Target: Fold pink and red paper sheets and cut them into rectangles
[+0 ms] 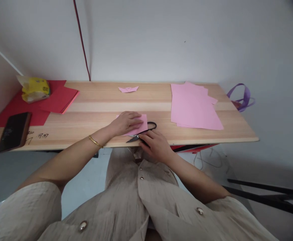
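Observation:
My left hand (128, 122) lies flat with its fingers stretched out over a small sheet of pink paper (143, 121) near the table's front edge. Just right of it, my right hand (158, 143) has its fingers closed on a pair of black scissors (133, 139). The blades point left along the paper's near side, and one dark handle loop stands out past my fingers. My palm hides the other loop. Farther back on the table sits a small folded pink paper piece (128, 89).
On the wooden table (98, 110), larger pink sheets (195, 108) are stacked at the right. Red paper (61, 100), a yellow tissue pack (37, 88) and a dark phone (13, 131) occupy the left. A purple strap (247, 97) hangs beyond the right edge.

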Demonstrator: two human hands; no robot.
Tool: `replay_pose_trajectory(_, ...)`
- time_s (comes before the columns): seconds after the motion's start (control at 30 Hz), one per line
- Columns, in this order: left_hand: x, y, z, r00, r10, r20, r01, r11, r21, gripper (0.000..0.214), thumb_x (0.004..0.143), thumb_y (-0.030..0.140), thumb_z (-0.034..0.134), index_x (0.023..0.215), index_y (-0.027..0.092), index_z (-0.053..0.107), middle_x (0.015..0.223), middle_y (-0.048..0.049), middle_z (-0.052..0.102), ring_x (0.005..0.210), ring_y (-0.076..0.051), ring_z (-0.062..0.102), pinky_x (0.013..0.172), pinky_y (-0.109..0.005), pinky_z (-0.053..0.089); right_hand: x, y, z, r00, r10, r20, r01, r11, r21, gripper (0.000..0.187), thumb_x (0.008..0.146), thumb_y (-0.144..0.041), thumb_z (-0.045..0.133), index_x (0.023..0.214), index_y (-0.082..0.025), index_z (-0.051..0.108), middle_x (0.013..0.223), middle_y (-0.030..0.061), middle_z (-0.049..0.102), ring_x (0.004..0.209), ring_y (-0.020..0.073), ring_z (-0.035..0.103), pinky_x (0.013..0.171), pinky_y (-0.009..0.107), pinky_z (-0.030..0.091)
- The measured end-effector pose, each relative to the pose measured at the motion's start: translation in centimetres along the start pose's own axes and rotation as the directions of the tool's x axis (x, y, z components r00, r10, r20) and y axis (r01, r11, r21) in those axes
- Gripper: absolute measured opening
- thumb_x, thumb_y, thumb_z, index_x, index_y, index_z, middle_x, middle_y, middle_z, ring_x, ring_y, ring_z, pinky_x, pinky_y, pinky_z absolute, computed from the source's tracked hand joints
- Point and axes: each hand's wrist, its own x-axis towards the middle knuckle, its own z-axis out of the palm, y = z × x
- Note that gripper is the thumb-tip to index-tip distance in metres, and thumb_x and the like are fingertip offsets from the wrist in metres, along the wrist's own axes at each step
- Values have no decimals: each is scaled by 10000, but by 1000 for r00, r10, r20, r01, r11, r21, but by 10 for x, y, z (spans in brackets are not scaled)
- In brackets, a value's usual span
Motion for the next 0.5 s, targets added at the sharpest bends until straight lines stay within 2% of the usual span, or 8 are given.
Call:
replay_pose_trajectory(0.13, -10, -15, -11, 995, 59, 77, -52, 995, -89, 423, 988, 414, 412, 1322, 232, 597, 1404, -119, 560, 1348, -255, 458, 1101, -458, 368, -3, 5, -1, 1000, 10, -8, -10, 1000, 7, 257, 954, -323, 531, 1138, -189, 651, 1081, 111, 672, 935, 238, 568, 802, 390, 460)
replay_pose_trajectory(0.23, -23, -18, -17, 996, -3, 91, 3, 1000, 8, 425, 966, 469, 454, 1305, 269, 616, 1440, -98, 530, 1392, -314, 385, 1113, -517, 302, -4, 7, -3, 1000, 13, -5, -13, 1000, 1, 252, 956, -327, 532, 1133, -196, 654, 1087, 103, 675, 927, 236, 576, 795, 388, 457)
replay_pose_trajectory(0.3, -29, -16, -17, 994, -62, 91, 56, 996, 68, 437, 978, 482, 420, 1322, 283, 603, 1452, -89, 519, 1395, -333, 370, 1104, -540, 277, -4, 7, -3, 1000, 14, -5, -14, 1000, -2, 252, 957, -330, 529, 1121, -189, 658, 1086, 102, 676, 924, 238, 575, 796, 390, 458)
replay_pose_trajectory(0.5, -30, -10, -15, 986, -105, 128, 94, 991, 92, 446, 983, 491, 407, 1354, 307, 572, 1491, -64, 475, 1396, -313, 363, 1124, -518, 229, 4, -2, -1, 999, 42, 10, -42, 999, 9, 252, 952, -321, 529, 1120, -185, 658, 1040, 114, 672, 923, 243, 569, 800, 393, 461)
